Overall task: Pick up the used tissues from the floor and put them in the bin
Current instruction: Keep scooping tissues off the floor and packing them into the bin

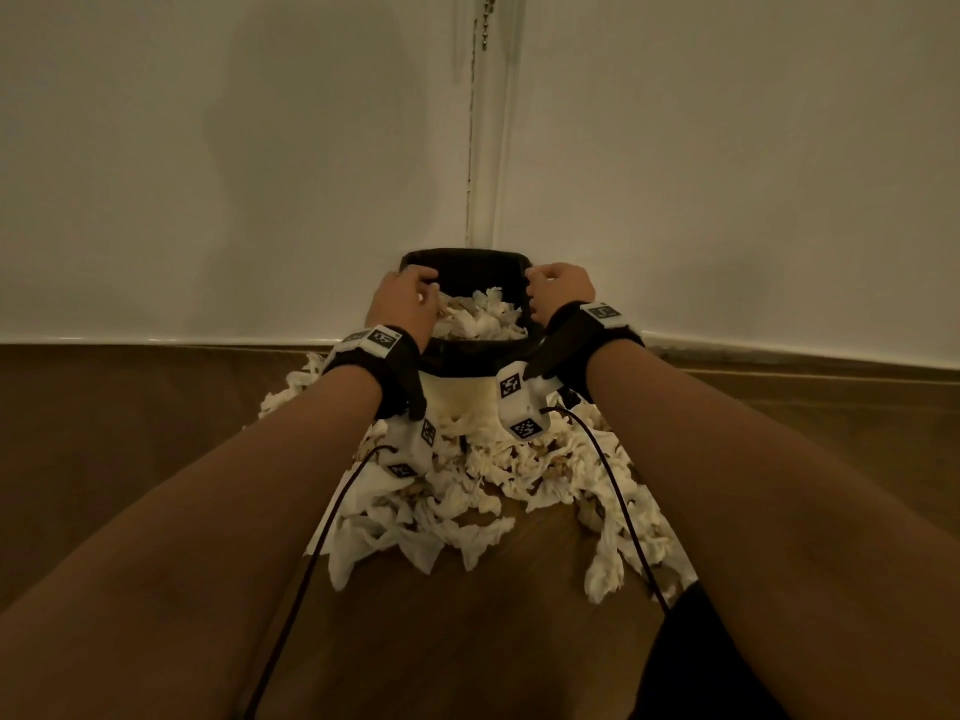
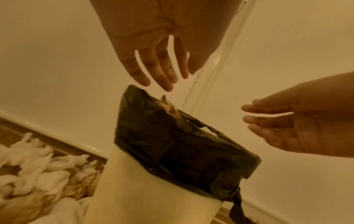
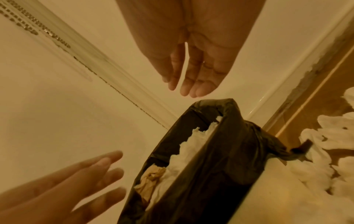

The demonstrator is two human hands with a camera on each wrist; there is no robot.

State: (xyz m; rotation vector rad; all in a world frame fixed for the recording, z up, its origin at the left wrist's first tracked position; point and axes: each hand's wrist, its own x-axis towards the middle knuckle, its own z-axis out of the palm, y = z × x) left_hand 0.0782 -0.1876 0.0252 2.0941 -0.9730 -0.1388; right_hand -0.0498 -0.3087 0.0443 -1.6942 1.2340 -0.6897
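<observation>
Both your left hand (image 2: pixel 153 57) and right hand (image 3: pixel 195 60) hover released over the bin (image 1: pixel 467 392); tissues (image 1: pixel 441 517) are light, soft: scoop bunches underneath.

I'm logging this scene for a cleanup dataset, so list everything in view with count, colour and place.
bin: one, cream, in the room corner on the floor.
bin liner: one, black, folded over the bin rim.
tissues in the bin: several, white with some tan, piled inside.
tissues on the floor: many, white, heaped around the bin's front and sides.
floor: brown.
walls: two, off-white, meeting behind the bin.
bead chain: one, hanging in the corner.
cables: two, dark, along the forearms.
wrist cameras: two, white with black markers.
left hand: over the bin's left rim, empty.
right hand: over the right rim, empty.
</observation>
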